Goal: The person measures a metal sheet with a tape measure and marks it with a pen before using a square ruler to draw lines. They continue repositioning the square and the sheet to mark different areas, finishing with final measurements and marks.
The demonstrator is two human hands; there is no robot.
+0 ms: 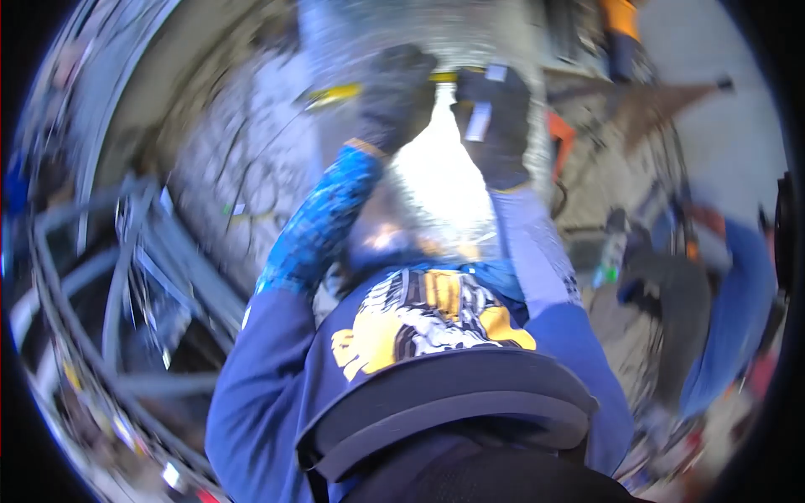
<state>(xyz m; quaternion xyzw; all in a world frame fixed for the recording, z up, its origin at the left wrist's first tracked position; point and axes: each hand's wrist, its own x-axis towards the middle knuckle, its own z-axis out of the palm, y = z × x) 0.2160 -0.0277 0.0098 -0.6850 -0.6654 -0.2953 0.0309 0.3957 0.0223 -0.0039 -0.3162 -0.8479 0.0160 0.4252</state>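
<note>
Both hands wear dark gloves and are blurred by motion. My left hand lies over a yellow strip, which sticks out to its left and shows again between the hands. My right hand is at the strip's right end, with small pale patches on the glove. The fingers of both are curled around the strip. Beneath them is a shiny, silvery sheet-like surface with a bright glare in the middle.
Grey metal frames stand at the left. A person in blue and dark clothing is at the right, near an orange-red object. Another person's orange and dark clothing shows at the top right.
</note>
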